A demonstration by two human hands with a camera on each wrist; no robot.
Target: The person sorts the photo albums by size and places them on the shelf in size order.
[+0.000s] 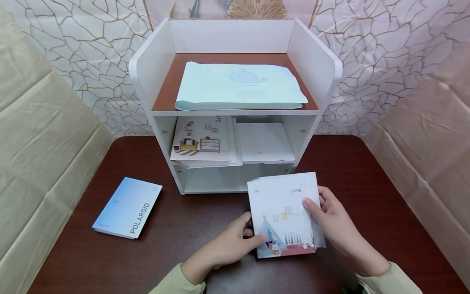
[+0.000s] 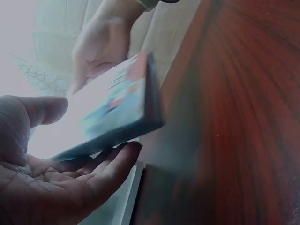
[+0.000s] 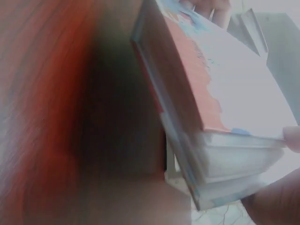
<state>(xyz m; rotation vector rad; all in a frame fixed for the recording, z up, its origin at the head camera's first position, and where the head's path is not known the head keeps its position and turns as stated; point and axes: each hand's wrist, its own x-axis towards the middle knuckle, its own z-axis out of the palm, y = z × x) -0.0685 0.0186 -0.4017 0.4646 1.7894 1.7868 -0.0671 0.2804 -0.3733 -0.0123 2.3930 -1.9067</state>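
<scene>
A small, thick white book (image 1: pixel 284 212) with a blue tent and a red strip drawn on its cover is held above the table in front of the shelf. My left hand (image 1: pixel 235 241) grips its lower left corner, thumb on the cover and fingers beneath. On the right edge my right hand (image 1: pixel 335 220) holds it, the thumb lying on the cover. Seen from the right wrist, the layered page edges of the book (image 3: pixel 239 159) are slightly spread near my right thumb (image 3: pixel 291 138). The left wrist view shows the book (image 2: pixel 112 103) tilted and blurred.
A white shelf unit (image 1: pixel 235 36) stands behind. A white packet with a whale drawing (image 1: pixel 242 87) lies on its top; stacked books (image 1: pixel 202 141) and a white book (image 1: pixel 264 143) fill the middle. A blue-white POLAROID book (image 1: pixel 126 208) lies left on the dark red table (image 1: pixel 367 196).
</scene>
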